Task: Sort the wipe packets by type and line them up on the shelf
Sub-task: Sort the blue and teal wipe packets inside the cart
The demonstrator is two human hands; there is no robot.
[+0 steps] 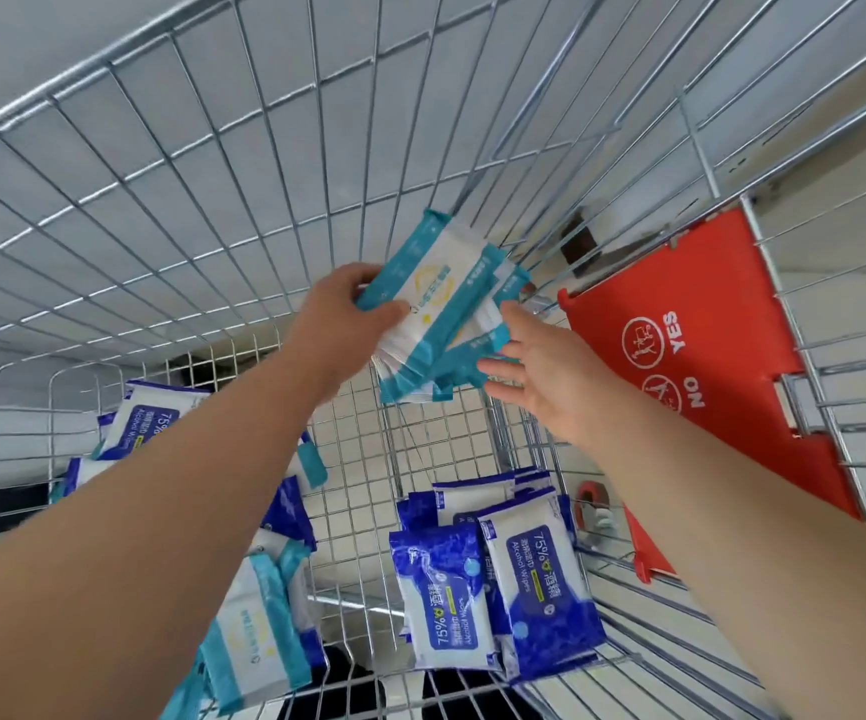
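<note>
My left hand grips a teal-and-white wipe packet, holding it over a stack of similar teal packets at the far end of a wire shopping cart. My right hand is beside that stack with fingers spread and straight, touching its right edge. Dark blue 75% alcohol wipe packets stand grouped in the cart's near right part. More blue packets and teal packets lie mixed on the left, partly hidden under my left forearm.
The cart's wire wall rises on the far and left sides. A red plastic child-seat flap with YES and NO signs leans on the right side. The wire mesh floor shows between the packet groups.
</note>
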